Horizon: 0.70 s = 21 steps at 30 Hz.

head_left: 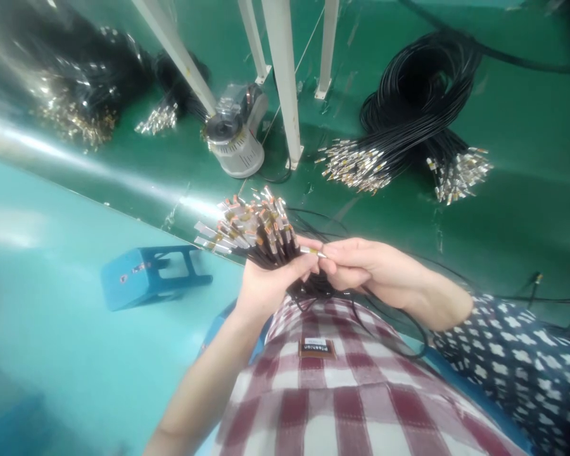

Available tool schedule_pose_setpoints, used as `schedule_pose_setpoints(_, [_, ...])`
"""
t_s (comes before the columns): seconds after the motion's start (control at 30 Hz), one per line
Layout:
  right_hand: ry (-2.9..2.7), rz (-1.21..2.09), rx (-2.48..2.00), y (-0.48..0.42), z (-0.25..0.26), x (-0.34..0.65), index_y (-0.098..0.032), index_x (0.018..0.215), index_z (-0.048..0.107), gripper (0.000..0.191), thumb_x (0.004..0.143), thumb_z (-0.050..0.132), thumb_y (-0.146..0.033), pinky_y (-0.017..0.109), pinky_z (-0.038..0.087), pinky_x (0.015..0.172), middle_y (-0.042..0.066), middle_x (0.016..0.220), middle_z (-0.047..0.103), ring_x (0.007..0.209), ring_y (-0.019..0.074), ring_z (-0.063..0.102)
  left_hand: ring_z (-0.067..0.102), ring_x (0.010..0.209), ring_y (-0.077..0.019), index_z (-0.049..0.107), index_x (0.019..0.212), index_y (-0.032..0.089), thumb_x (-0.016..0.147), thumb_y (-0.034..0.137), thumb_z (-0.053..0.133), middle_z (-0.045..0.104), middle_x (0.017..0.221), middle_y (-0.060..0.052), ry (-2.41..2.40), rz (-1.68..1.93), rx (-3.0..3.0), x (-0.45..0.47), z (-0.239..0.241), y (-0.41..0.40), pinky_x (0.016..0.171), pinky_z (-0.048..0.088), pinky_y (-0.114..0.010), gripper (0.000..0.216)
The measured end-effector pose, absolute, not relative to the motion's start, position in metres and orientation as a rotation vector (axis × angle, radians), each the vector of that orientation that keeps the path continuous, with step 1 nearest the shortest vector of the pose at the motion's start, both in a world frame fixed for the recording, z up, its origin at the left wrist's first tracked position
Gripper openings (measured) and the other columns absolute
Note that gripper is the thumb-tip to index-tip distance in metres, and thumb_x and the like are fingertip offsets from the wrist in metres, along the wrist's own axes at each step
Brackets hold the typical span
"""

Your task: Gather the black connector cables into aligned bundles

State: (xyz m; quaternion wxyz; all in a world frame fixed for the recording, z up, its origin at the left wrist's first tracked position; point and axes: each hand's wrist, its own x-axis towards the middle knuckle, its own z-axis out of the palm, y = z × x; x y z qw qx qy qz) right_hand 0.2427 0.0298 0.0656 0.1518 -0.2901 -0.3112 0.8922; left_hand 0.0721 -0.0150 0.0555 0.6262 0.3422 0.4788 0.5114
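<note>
A thick bunch of black cables (270,250) with silvery connector ends, some with orange bits, sits in my left hand (273,278), whose fingers wrap round it. My right hand (361,263) is beside it, thumb and forefinger pinched on the tip of a single cable connector (312,252). The other side of that connector lies against my left thumb. Loose black cable loops hang below my right hand, over the checked apron (323,380). Part of the bunch behind my fingers is hidden.
On the green table (313,209), a coiled cable bundle (418,95) lies at the right and blurred bundles (80,82) at the left. White posts (285,82) rise beside a grey-white machine (237,139). A blue stool (142,275) stands on the floor.
</note>
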Motion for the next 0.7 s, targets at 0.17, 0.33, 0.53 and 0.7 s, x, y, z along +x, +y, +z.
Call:
schedule_pose_setpoints(0.17, [-0.584, 2.788, -0.639, 0.028, 0.060, 0.240, -0.016, 0.067, 0.050, 0.031, 0.095, 0.042, -0.023, 0.021, 0.016, 0.044, -0.011, 0.045, 0.016, 0.043, 0.0069, 0.010, 0.055, 0.050, -0.0093, 0.075, 0.078, 0.017, 0.070, 0.024, 0.078, 0.065, 0.060, 0.000, 1.164, 1.270, 0.800, 0.077, 0.051, -0.017, 0.050, 0.046, -0.022, 0.011])
schedule_pose_setpoints(0.33, [-1.181, 2.442, -0.842, 0.026, 0.070, 0.238, -0.016, 0.070, 0.054, 0.040, 0.098, 0.036, -0.037, 0.022, 0.019, 0.046, -0.008, 0.044, 0.030, 0.043, 0.0073, 0.020, 0.055, 0.051, -0.0096, 0.072, 0.074, 0.016, 0.073, 0.022, 0.076, 0.063, 0.059, 0.000, 1.210, 1.354, 0.799, 0.081, 0.047, -0.019, 0.050, 0.045, -0.023, 0.007])
schedule_pose_setpoints(0.53, [-2.000, 1.375, -1.275, 0.022, 0.083, 0.240, -0.017, 0.073, 0.062, 0.028, 0.093, 0.049, -0.032, 0.022, 0.028, 0.053, -0.003, 0.060, 0.052, 0.053, 0.0083, 0.040, 0.053, 0.051, -0.0101, 0.070, 0.076, 0.016, 0.078, 0.020, 0.070, 0.062, 0.059, 0.000, 1.247, 1.323, 0.860, 0.081, 0.048, -0.018, 0.052, 0.043, -0.025, 0.005])
schedule_pose_setpoints(0.7, [-1.569, 1.878, -1.090, 0.024, 0.070, 0.240, -0.016, 0.073, 0.055, 0.036, 0.093, 0.047, -0.044, 0.020, 0.022, 0.044, -0.007, 0.050, 0.035, 0.045, 0.0064, 0.027, 0.054, 0.054, -0.0111, 0.069, 0.074, 0.016, 0.080, 0.019, 0.068, 0.065, 0.065, -0.002, 1.226, 1.294, 0.904, 0.083, 0.052, -0.017, 0.055, 0.044, -0.027, 0.007])
